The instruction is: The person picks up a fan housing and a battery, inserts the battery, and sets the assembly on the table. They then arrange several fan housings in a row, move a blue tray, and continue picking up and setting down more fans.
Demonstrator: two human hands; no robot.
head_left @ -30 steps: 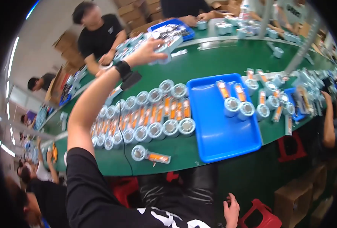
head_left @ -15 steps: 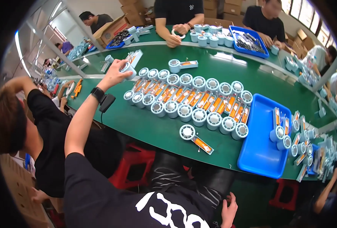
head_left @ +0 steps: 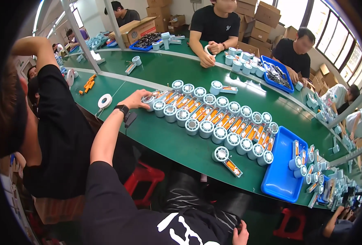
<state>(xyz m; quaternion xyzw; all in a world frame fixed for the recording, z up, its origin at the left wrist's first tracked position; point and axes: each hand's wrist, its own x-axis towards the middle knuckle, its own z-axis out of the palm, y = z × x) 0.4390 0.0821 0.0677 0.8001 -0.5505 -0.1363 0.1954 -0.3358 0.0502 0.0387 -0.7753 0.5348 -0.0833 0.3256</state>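
Note:
My left hand (head_left: 138, 99) is closed round a light-blue handheld fan (head_left: 148, 103) at the left end of a double row of similar units. The fan's round head is under my fingertips, and its handle lies toward the row. Round heads (head_left: 206, 127) line both sides of the row, and the open handles between them show orange cells (head_left: 217, 118) and wires. My right hand (head_left: 241, 234) rests low by my lap, fingers apart and holding nothing. Nearer me, a separate fan (head_left: 221, 154) lies with its open handle pointing right.
A blue tray (head_left: 276, 185) with a few fans stands right of the row. Another fan (head_left: 216, 87) lies behind it. A white roll (head_left: 104, 101) and orange cylinders (head_left: 90, 84) are at left. A co-worker's arm (head_left: 46, 67) is close on my left; others sit across the green table.
My left hand has brought the raised fan down to the row's left end. The view has shifted, so the row appears farther right. My right hand stays by my lap.

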